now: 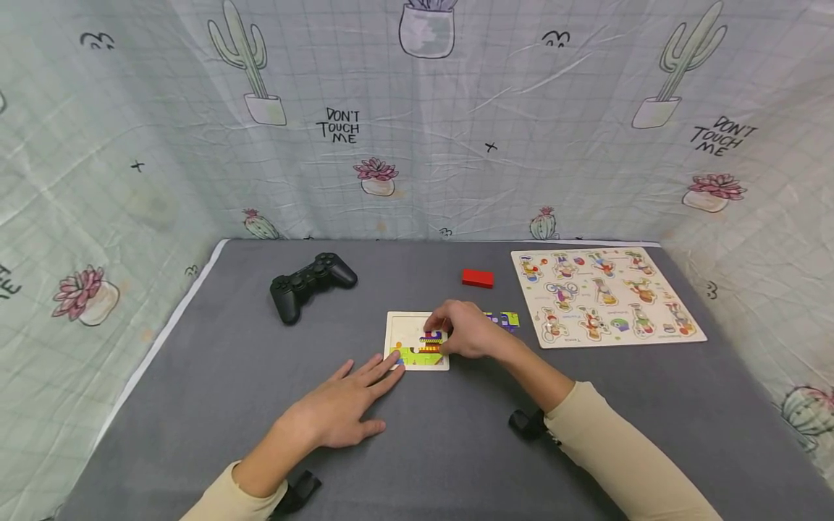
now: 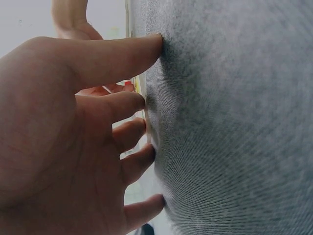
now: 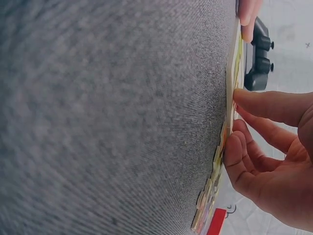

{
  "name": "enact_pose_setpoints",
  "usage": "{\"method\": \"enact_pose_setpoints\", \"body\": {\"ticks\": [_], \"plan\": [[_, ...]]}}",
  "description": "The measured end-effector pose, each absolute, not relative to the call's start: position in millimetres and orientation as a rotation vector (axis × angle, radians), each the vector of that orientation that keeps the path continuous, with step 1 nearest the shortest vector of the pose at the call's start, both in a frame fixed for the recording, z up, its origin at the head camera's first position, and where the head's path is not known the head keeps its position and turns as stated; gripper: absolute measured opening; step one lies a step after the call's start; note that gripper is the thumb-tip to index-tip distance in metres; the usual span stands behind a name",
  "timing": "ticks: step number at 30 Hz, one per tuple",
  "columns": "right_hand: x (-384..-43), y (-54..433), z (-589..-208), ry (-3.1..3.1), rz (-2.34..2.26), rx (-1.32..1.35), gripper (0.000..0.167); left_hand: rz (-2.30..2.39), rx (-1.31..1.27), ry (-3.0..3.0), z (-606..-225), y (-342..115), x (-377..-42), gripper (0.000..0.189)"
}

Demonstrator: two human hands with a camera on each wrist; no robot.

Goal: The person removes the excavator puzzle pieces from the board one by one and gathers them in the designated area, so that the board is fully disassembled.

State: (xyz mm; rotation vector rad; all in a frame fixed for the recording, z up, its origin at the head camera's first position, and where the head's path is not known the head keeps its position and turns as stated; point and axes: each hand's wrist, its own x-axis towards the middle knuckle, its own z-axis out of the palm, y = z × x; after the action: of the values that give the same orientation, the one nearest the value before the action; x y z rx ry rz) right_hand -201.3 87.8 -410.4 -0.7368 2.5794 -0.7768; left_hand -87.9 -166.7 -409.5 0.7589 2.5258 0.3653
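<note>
A small wooden jigsaw tray with a pale frame lies mid-table in the head view. Fitted green pieces run along its lower part, with red, yellow and purple ones at its right. My left hand is spread flat, its fingertips touching the tray's lower left corner. Over the tray's right side, my right hand has bent fingers, thumb and index at a purple puzzle piece. That hand partly hides the piece. Loose puzzle pieces lie just beyond the right wrist, partly covered by it.
Behind the loose pieces sits a red block. A black game controller lies at the back left. To the right is a large wooden board with cartoon animal figures. Patterned cloth encloses the grey table at the back and sides.
</note>
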Motion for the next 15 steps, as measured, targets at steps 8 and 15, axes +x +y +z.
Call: {"method": "enact_pose_setpoints", "body": {"ticks": [8, 15], "plan": [[-199.9, 88.5, -410.5, 2.572, -0.805, -0.732, 0.031, 0.359, 0.764, 2.531, -410.1, -165.9, -87.8, 0.082], [-197.9, 86.5, -409.1, 2.594, -0.817, -0.759, 0.03, 0.362, 0.773, 2.536, -410.2, -166.2, -87.6, 0.083]]}}
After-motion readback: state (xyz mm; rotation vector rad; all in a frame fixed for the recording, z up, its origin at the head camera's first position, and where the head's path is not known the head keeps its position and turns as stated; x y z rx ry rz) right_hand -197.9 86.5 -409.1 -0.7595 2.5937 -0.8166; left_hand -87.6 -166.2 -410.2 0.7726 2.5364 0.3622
